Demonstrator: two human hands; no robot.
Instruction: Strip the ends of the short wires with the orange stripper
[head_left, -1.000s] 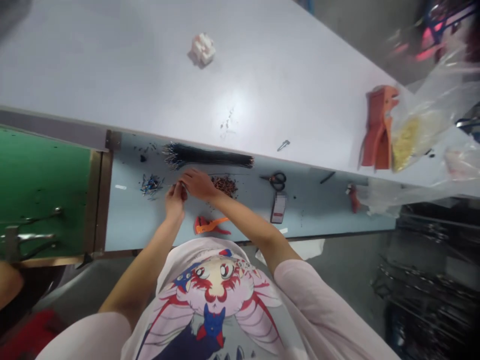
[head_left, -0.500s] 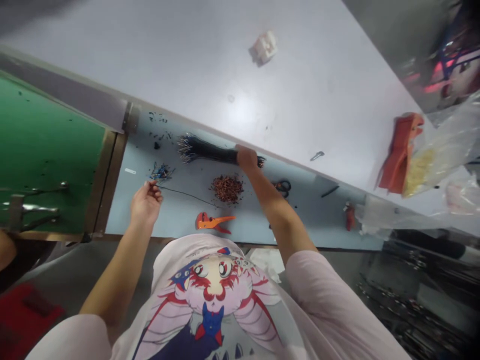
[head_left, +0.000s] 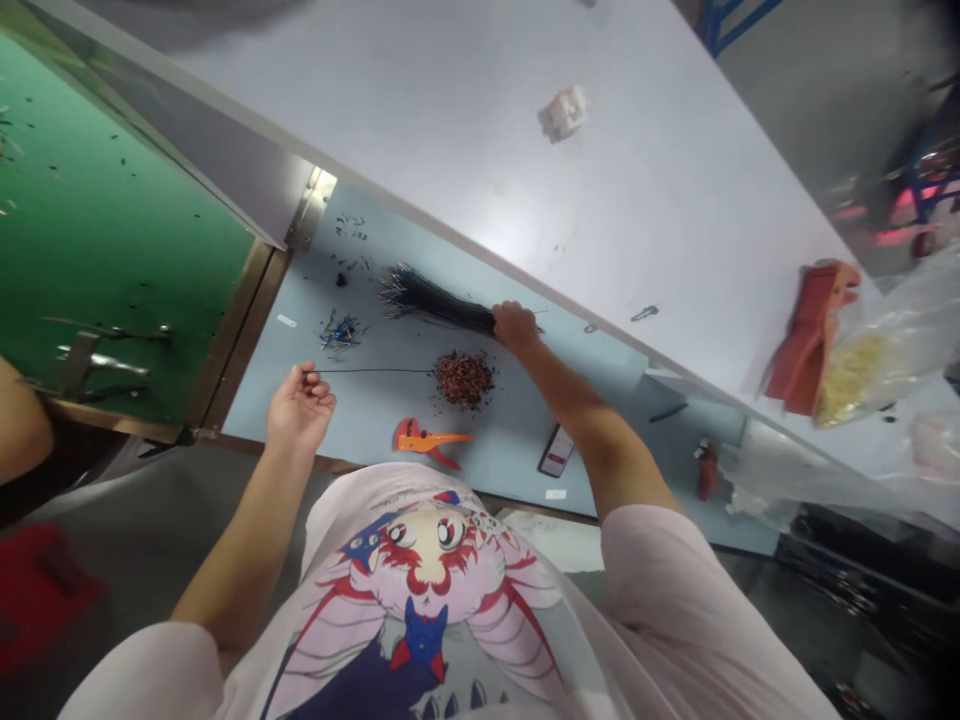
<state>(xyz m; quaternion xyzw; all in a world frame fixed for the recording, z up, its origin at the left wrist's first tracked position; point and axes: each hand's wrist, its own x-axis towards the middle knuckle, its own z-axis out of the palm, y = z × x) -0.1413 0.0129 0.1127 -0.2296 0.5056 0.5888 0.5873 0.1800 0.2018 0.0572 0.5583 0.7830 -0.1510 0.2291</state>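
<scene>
My left hand (head_left: 301, 408) is closed in a pinch on the end of a single thin black wire (head_left: 375, 370). The wire runs right, nearly straight, to a pile of reddish-brown clippings (head_left: 463, 380). My right hand (head_left: 516, 326) wraps around the right end of a thick bundle of black wires (head_left: 442, 303), with bare strands fanned out at its left end. Between my left hand and the bundle lies a small heap of blue and metallic wire bits (head_left: 341, 332). Orange wire strippers (head_left: 427, 441) rest near the table's front edge.
A raised white shelf (head_left: 450, 130) overhangs the back of the blue table, bearing a white block (head_left: 566, 112), a red-orange hand tool (head_left: 810, 340) and a plastic bag of yellow pieces (head_left: 851, 375). A phone (head_left: 556, 452) lies beside my right forearm. Another person's arm (head_left: 22, 425) shows at far left.
The view has shifted. My left hand has drawn the wire end away from the blue heap toward me, and the wire is straighter. My right hand stays at the bundle's right end.
</scene>
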